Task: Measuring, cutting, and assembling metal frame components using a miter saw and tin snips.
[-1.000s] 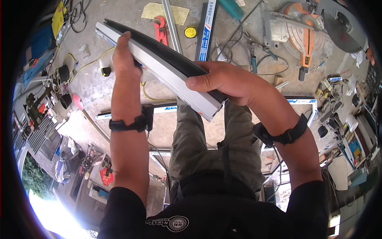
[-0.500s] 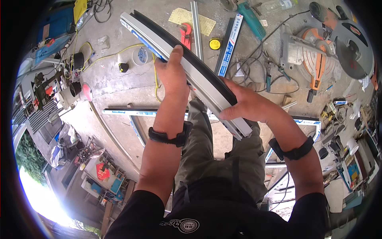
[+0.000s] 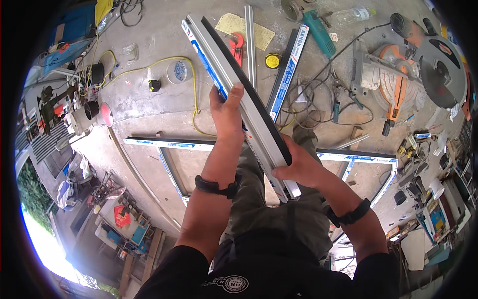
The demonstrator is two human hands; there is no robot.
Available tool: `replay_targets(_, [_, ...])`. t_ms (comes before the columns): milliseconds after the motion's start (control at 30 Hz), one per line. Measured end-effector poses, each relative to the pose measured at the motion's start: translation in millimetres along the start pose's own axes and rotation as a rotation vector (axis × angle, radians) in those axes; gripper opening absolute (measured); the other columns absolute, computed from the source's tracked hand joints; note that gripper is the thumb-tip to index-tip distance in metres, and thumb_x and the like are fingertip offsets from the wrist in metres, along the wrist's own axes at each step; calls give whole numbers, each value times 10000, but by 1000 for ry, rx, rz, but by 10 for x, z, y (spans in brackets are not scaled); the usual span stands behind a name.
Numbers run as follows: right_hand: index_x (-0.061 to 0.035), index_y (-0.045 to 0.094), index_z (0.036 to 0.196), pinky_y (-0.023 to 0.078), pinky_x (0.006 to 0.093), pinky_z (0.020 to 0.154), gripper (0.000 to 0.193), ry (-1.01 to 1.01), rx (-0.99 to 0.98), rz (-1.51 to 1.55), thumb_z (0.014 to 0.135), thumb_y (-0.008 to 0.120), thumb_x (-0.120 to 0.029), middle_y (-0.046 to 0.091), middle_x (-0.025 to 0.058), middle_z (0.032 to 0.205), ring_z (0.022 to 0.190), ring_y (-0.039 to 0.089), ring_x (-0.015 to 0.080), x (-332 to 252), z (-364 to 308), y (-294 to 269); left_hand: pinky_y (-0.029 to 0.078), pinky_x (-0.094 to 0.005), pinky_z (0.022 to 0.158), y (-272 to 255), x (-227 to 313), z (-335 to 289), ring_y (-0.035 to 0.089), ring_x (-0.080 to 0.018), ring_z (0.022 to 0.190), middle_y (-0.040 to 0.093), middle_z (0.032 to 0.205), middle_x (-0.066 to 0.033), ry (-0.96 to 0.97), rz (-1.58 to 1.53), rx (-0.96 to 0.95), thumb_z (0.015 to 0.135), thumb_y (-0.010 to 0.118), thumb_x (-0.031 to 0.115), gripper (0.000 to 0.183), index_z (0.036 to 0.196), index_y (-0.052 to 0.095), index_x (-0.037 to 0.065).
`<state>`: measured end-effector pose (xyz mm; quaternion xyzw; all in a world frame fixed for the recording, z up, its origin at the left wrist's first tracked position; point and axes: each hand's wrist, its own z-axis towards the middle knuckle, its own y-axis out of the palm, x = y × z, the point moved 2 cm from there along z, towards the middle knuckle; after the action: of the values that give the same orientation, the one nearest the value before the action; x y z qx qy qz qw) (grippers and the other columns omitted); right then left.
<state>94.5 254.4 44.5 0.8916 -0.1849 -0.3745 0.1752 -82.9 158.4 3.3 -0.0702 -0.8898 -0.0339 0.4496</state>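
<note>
Held slantwise in front of my body is a grey metal profile point(image 3: 247, 102) with a black strip along one side and blue-and-white film along the other. Its far end points up and left; the near end sits over my thighs. My left hand point(image 3: 228, 112) grips it around the middle, thumb on the top face. Lower down, my right hand point(image 3: 298, 162) clasps it close to the near end, fingers behind the black side. Beneath it on the floor lies a large frame point(image 3: 194, 145) of similar film-covered profiles, partly hidden by my arms and legs.
A miter saw point(image 3: 396, 74) stands at far right. Ahead lie a green angle grinder point(image 3: 318, 34), red pipe cutter-like tool point(image 3: 237, 47), yellow tape measure point(image 3: 272, 61), another film-covered profile point(image 3: 290, 70) and pliers point(image 3: 336, 102). Left are a tub of blue pieces point(image 3: 179, 72) and a yellow cord point(image 3: 195, 99).
The profile has swung steeper, its far end moving right and its near end coming down and left toward me. Both hands moved with it, keeping their grip. My legs have shifted.
</note>
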Motion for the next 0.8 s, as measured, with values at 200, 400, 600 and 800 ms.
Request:
replay_targets(200, [2, 256, 1478, 327, 348, 1086, 961, -50, 33, 150, 683, 749, -218, 493, 148, 1347, 1258, 458, 229, -122, -58, 89, 538, -325, 737, 50, -27, 100, 624, -192, 835, 610, 965, -90, -421, -237, -197, 873, 678, 256, 439, 1214, 505, 39])
replay_targets(400, [35, 203, 1495, 329, 436, 1102, 902, -244, 335, -421, 804, 713, -240, 323, 291, 1477, 1347, 398, 403, -191, -126, 171, 537, -336, 788, 134, 32, 28, 621, -200, 894, 602, 1036, -100, -311, -182, -283, 872, 683, 236, 499, 1269, 455, 38])
replay_targets(600, [70, 465, 1294, 410, 468, 991, 620, -430, 646, -834, 780, 725, -160, 440, 247, 1320, 1173, 476, 446, -337, -43, 284, 502, -332, 880, 235, 8, -175, 590, -188, 1021, 575, 1171, -97, -170, -145, -336, 857, 713, 223, 670, 1395, 367, 24])
replay_targets(800, [32, 559, 1163, 467, 435, 843, 492, -447, 769, -922, 728, 743, -106, 510, 159, 1131, 978, 553, 348, -431, -100, 278, 502, -328, 858, 313, 42, -230, 591, -189, 960, 585, 1097, -99, -57, -43, -348, 869, 699, 316, 580, 1286, 444, 5])
